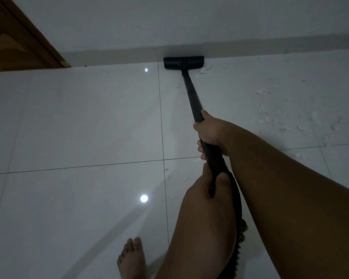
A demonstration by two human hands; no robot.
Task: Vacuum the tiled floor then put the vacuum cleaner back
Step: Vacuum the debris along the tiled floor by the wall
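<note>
A black vacuum wand (190, 93) is held in 2 hands over a glossy tiled floor (79, 121). Its floor head (183, 63) is set flat on the tiles and right up against the grey skirting (270, 44) at the foot of the wall. The right hand (210, 131) is clenched round the tube nearer the head, its fingers (199, 148) wrapped beneath it. The left hand (205, 190) is closed round the handle end, thumb on top, where the ribbed hose (238, 206) runs back under the arms. White scraps (270, 117) are seen strewn over the tiles to the right of the wand, a few just beside the head, while the tiles to the left look clean. The vacuuming is therefore judged to be only partly done. The step is best done with the head kept flat, drawn back slowly in a straight line, then shifted right so that each pass overlaps the one before. The strip along the skirting should be taken first. The hose should be held clear of the bare foot (132, 256) and of the unswept scraps. A wooden door (18, 37) is seen at upper left; the cleaner's body is out of view.
</note>
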